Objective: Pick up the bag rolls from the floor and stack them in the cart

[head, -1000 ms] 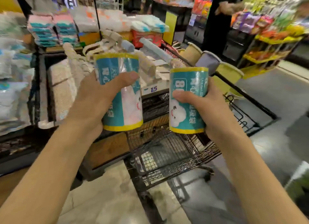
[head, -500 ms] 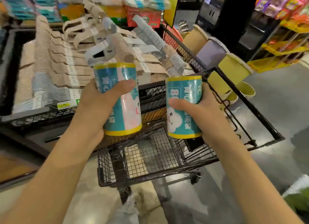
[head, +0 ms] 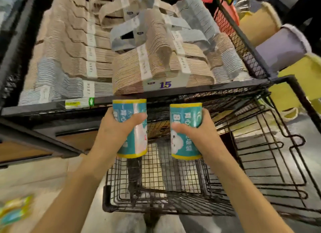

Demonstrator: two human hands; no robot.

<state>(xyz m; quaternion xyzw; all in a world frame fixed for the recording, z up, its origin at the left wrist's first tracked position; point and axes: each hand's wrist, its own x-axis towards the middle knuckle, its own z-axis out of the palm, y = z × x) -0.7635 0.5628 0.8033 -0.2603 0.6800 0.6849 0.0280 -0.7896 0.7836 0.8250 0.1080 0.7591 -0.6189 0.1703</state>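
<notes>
Your left hand (head: 114, 133) grips the left bag roll (head: 130, 128), thumb across the front, fingers wrapped behind. The roll is upright, teal with yellow bands at both ends. Just right of it, a narrow gap apart, your right hand (head: 199, 135) grips the right bag roll (head: 185, 131) the same way, thumb on front, roll upright. Both rolls sit level with each other, held above the wire cart (head: 156, 189), whose mesh floor is directly below both grips. Straight past the rolls, a black mesh bin (head: 191, 93) holds banded hanger bundles (head: 147, 65); a "15" tag (head: 165, 84) sits just beyond your left grip. Far left and low of your left arm, more blurred teal-yellow packs (head: 15, 210) lie on the floor. Right of your right grip, yellow and purple bins (head: 281, 48).
</notes>
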